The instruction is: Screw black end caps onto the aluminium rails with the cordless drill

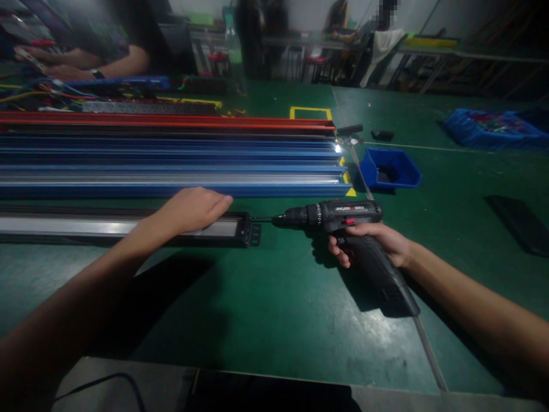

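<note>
A long black profile with a pale strip point(98, 229) lies across the left of the green table. My left hand point(195, 210) rests over its right part, fingers wrapped on its top. At the profile's right end sits a black end cap point(244, 230) with a slotted bracket point(255, 235). My right hand point(377, 243) grips a black cordless drill point(354, 212) by its handle, lying on its side low over the table. The drill's long bit points left and reaches the upper part of the end cap.
Blue profiles point(171, 189) and a red one point(171, 121) lie behind. A blue bin point(392, 171) stands right of them, another bin point(493, 129) with coloured parts farther right. A dark flat object point(517, 223) lies at right. Another person's arms point(115, 64) are at back left, near wires.
</note>
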Demonstrator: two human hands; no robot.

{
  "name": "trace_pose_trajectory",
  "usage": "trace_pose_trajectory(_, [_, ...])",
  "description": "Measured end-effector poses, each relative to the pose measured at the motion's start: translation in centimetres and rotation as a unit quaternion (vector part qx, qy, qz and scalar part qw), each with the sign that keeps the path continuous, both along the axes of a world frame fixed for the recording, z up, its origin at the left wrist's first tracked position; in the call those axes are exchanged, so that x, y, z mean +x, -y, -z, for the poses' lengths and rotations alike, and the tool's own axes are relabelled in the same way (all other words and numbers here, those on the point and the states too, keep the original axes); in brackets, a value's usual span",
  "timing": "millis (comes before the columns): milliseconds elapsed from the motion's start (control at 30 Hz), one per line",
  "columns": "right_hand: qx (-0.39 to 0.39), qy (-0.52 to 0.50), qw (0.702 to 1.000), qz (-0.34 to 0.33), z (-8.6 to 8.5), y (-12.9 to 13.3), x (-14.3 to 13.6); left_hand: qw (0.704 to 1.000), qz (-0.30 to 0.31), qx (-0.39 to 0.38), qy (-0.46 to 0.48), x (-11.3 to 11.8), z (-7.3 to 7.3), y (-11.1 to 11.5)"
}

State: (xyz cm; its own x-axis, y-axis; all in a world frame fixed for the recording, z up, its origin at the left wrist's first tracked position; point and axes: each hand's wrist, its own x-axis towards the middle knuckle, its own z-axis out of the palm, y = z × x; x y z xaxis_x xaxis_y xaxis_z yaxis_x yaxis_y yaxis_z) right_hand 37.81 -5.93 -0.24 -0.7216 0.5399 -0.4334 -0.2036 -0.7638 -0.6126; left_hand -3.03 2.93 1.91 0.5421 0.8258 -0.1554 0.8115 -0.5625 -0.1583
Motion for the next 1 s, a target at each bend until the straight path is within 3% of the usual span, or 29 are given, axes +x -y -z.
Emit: trace_pose_trajectory(1000, [-0.011,-0.001,1.0,0.006,-0.25,0.05,-0.17,1.0,0.001,0.002,0.026,-0.25,0.08,-0.01])
